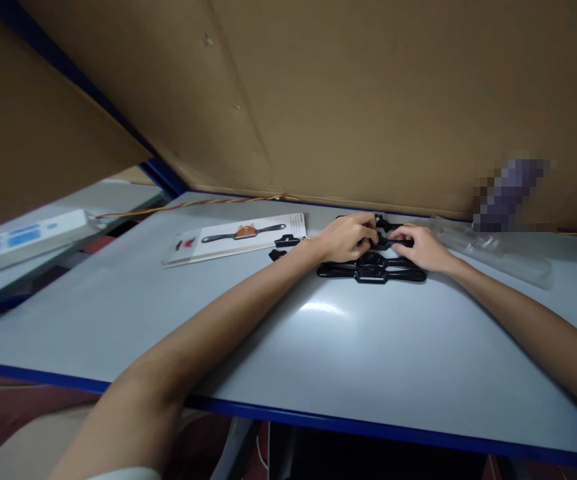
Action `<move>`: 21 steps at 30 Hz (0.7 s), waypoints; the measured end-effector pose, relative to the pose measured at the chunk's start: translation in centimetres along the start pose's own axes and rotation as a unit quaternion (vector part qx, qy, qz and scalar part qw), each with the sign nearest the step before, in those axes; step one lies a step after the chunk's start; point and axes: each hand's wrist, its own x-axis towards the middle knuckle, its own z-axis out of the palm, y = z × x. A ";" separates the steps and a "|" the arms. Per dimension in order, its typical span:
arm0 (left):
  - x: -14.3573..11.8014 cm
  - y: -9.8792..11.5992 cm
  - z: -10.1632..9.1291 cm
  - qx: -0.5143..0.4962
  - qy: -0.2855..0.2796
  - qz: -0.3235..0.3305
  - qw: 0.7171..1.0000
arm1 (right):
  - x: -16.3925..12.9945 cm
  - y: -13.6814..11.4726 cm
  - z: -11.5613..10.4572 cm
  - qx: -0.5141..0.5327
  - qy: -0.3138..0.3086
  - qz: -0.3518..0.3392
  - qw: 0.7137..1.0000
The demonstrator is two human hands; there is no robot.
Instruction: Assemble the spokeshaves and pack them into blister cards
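On the grey table (318,347), 1 black two-handled tool (371,269) lies nearest. Just behind it, the left hand (348,237) and right hand (422,245) pinch another black tool (385,241) between them. A printed card (238,237) lies left.

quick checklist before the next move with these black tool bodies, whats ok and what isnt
1. Both hands on the part: left hand and right hand both grip the far black tool body: ok.
2. Second black tool body lies flat on the table, just in front of the hands: ok.
3. Small black pieces lie beside the printed card, apart from the hands: ok.
4. Clear plastic bag lies right of the right hand, not under it: ok.
5. How the fingers sit on the held part: cannot tell, too small.
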 end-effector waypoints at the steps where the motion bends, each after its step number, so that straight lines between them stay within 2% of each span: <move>1: 0.1 0.0 0.2 -0.008 0.008 0.002 1.000 | 0.0 0.0 0.0 -0.001 0.001 0.000 1.000; 5: 0.3 0.1 0.4 -0.009 0.009 0.007 1.000 | 0.0 0.1 0.0 -0.007 0.004 0.000 1.000; 15: 0.4 0.1 -0.4 0.094 -0.007 0.017 0.995 | 0.0 0.0 0.0 -0.010 0.008 -0.002 1.000; 21: 1.1 1.5 -1.1 0.129 -0.026 -0.046 0.990 | -0.1 -0.3 -0.1 -0.012 0.000 -0.003 1.000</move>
